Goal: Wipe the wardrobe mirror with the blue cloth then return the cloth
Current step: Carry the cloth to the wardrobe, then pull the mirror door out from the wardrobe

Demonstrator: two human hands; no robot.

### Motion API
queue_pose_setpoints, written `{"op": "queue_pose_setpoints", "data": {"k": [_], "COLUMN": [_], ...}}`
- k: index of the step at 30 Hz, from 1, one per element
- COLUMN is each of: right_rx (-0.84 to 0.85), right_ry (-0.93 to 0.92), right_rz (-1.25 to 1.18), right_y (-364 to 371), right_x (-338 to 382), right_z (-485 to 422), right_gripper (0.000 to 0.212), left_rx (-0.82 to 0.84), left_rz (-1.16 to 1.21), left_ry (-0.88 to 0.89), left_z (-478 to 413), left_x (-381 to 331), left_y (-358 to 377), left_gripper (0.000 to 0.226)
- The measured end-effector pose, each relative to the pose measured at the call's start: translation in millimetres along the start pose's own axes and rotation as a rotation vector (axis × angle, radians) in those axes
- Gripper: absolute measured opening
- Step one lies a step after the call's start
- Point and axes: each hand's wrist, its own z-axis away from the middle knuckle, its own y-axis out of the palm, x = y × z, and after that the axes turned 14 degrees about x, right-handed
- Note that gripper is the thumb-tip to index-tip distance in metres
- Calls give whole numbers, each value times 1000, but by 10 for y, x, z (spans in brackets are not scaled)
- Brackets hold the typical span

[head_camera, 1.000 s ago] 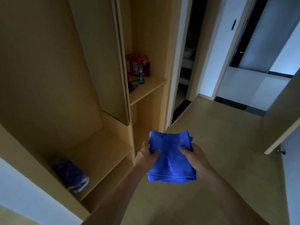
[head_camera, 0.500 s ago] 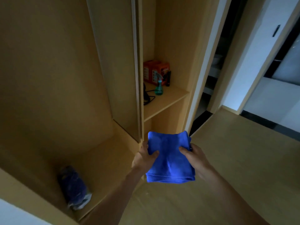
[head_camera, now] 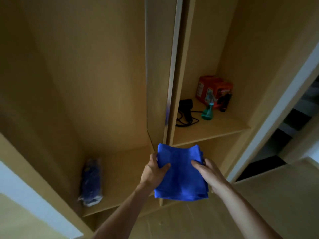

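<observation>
wooden wardrobe (head_camera: 86, 83) is brought nearer; its shelved blue bundle (head_camera: 92, 181) is blurred; folded blue cloth (head_camera: 180, 180) is pinched by left hand (head_camera: 153, 173) and right hand (head_camera: 208, 173).

Nothing written can be read here. The orange boxes (head_camera: 214, 89) on the upper shelf (head_camera: 215, 125) carry pale printed panels on their faces, but the print is too small and blurred to make out a word, brand or number. The wrapped blue bundle (head_camera: 92, 180) on the lower shelf (head_camera: 127, 171) shows faint light marks that are just as illegible
</observation>
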Motion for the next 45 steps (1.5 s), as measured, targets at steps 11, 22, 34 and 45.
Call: {"op": "queue_pose_setpoints", "data": {"k": [11, 22, 34, 45], "right_rx": [300, 348, 143, -120], "right_ry": [48, -51, -301, -598], "right_rz": [52, 318, 507, 622], "right_y": [-183, -11, 0, -68], "right_x": [139, 505, 1313, 2104], "right_z": [-623, -848, -902, -880], "right_gripper": [52, 27, 43, 42], "left_rx": [-327, -413, -451, -545], "left_rz": [83, 4, -195, -256], "left_ry": [-81, 101, 243, 351], "left_z": [99, 25, -382, -528], "left_x": [-165, -493, -1090, -1887], "left_y": [37, -427, -776, -857], "left_gripper": [53, 48, 18, 24]}}
